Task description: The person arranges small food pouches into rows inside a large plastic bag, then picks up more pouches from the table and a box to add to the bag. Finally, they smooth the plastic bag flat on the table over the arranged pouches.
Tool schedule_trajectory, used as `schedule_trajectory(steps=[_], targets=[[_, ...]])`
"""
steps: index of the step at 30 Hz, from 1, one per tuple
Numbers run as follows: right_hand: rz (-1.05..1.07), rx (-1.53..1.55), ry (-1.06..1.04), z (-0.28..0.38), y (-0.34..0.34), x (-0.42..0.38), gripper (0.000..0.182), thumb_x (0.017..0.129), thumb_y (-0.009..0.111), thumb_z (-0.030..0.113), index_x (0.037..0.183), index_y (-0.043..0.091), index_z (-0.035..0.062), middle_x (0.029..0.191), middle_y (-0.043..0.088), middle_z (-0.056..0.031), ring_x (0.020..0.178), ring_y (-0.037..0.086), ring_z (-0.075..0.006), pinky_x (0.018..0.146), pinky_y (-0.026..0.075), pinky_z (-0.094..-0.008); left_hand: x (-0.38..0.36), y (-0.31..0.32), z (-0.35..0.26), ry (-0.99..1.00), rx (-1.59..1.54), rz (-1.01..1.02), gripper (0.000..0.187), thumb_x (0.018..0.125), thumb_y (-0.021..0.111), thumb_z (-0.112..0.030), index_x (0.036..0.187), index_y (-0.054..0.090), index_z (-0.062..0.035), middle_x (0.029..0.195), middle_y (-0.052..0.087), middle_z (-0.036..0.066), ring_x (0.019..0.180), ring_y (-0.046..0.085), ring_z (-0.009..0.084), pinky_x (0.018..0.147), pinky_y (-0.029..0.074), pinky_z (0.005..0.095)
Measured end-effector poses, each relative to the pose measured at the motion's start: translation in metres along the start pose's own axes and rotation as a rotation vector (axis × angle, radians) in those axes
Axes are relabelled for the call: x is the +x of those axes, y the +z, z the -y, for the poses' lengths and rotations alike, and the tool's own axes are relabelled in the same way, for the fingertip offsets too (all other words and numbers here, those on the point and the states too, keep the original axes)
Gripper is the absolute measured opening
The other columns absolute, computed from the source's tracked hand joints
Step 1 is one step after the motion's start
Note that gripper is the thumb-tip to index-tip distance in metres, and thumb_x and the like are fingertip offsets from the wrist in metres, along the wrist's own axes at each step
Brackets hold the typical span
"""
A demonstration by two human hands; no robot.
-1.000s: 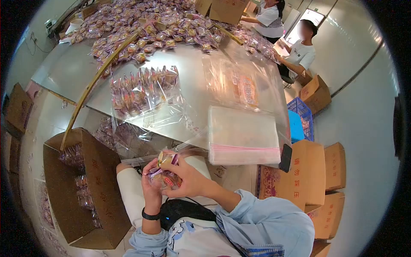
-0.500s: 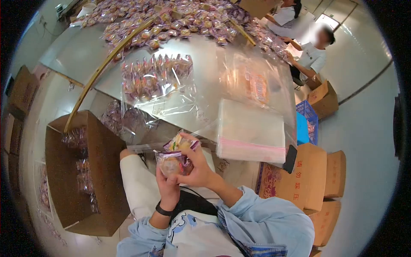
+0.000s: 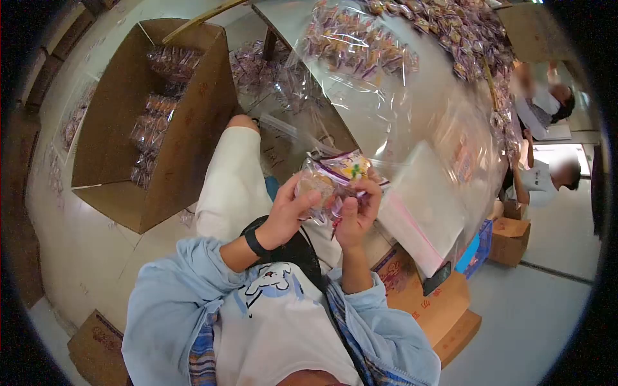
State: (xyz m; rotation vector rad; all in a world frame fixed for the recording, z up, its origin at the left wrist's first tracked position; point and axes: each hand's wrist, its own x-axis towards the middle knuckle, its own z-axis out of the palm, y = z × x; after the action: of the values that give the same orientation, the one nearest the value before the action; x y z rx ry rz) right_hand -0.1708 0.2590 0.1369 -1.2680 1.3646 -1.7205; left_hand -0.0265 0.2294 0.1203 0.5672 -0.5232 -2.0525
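Several small clear packets with purple and yellow print (image 3: 318, 186) are held together above my lap. My left hand (image 3: 293, 209) is closed round the packets on their left side, its thumb across the front. From the right, my right hand (image 3: 360, 209) grips the same bunch with bent fingers and thumb. Beyond them on the metal table lies a large clear bag (image 3: 360, 48) filled with rows of packets. A stack of clear bags with a pink strip (image 3: 428, 206) lies right of my right hand, at the table's edge.
An open cardboard box (image 3: 212, 122) with bagged packets stands at the left. A heap of packets (image 3: 444, 26) covers the table's far side. Two people (image 3: 537, 183) are at the far right. A phone (image 3: 438, 278), a blue crate (image 3: 481, 248) and more boxes (image 3: 512, 241) are at the right.
The view has turned, so the cardboard box shows higher and the table farther right. Both hands have shifted right in the picture, still holding the packets, with the right fingers now lower round them.
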Motion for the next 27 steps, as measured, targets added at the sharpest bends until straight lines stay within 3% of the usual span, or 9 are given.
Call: schedule_trajectory(steps=[7, 12, 18, 21, 25, 27], targets=[[0.030, 0.059, 0.077, 0.015, -0.008, 0.017, 0.051, 0.097, 0.069, 0.018, 0.139, 0.044, 0.0047, 0.134, 0.049, -0.0098, 0.126, 0.048, -0.0212, 0.106, 0.041, -0.0351, 0.002, -0.015, -0.015, -0.124, -0.084, 0.028, 0.051, 0.094, 0.067, -0.027, 0.134, 0.050, 0.0000, 0.120, 0.064, 0.017, 0.112, 0.066, 0.0303, 0.084, 0.062, 0.0488], [0.121, 0.093, 0.035, 0.014, -0.008, 0.021, 0.050, 0.091, 0.074, 0.005, 0.135, 0.050, 0.0068, 0.134, 0.054, -0.0083, 0.109, 0.058, -0.0149, 0.092, 0.049, -0.0286, 0.002, -0.010, -0.031, -0.102, -0.046, 0.037, 0.071, 0.085, 0.079, -0.028, 0.142, 0.042, -0.0052, 0.128, 0.060, 0.019, 0.116, 0.064, 0.0342, 0.083, 0.063, 0.0496], [0.168, 0.081, 0.041, 0.002, -0.017, 0.017, 0.046, 0.093, 0.075, 0.018, 0.131, 0.051, 0.0071, 0.136, 0.051, -0.0083, 0.105, 0.056, -0.0121, 0.088, 0.049, -0.0280, -0.001, -0.035, -0.024, -0.160, 0.019, 0.145, 0.072, 0.090, 0.069, -0.049, 0.141, 0.045, -0.0039, 0.131, 0.059, 0.020, 0.120, 0.062, 0.0345, 0.084, 0.063, 0.0494], [0.166, 0.210, 0.170, 0.005, -0.017, 0.018, 0.052, 0.095, 0.071, 0.033, 0.135, 0.049, 0.0070, 0.132, 0.052, -0.0074, 0.111, 0.054, -0.0147, 0.096, 0.046, -0.0309, 0.001, -0.048, -0.016, -0.202, -0.098, 0.204, 0.077, 0.090, 0.064, -0.057, 0.142, 0.045, -0.0039, 0.132, 0.060, 0.020, 0.119, 0.063, 0.0344, 0.086, 0.062, 0.0495], [0.184, 0.291, 0.218, 0.018, -0.007, 0.025, 0.061, 0.096, 0.069, 0.042, 0.138, 0.047, 0.0044, 0.128, 0.054, -0.0072, 0.118, 0.054, -0.0175, 0.103, 0.043, -0.0333, 0.003, -0.043, -0.025, -0.214, 0.000, 0.200, 0.091, 0.084, 0.076, -0.049, 0.153, 0.035, -0.0058, 0.138, 0.056, 0.017, 0.121, 0.061, 0.0325, 0.089, 0.060, 0.0493], [0.199, 0.272, 0.199, 0.016, -0.010, 0.025, 0.063, 0.097, 0.068, 0.041, 0.141, 0.046, 0.0010, 0.136, 0.054, -0.0099, 0.125, 0.052, -0.0190, 0.107, 0.041, -0.0346, 0.007, -0.028, -0.038, -0.190, 0.046, 0.224, 0.100, 0.079, 0.082, -0.037, 0.157, 0.028, -0.0065, 0.141, 0.052, 0.015, 0.123, 0.059, 0.0309, 0.095, 0.056, 0.0460]])
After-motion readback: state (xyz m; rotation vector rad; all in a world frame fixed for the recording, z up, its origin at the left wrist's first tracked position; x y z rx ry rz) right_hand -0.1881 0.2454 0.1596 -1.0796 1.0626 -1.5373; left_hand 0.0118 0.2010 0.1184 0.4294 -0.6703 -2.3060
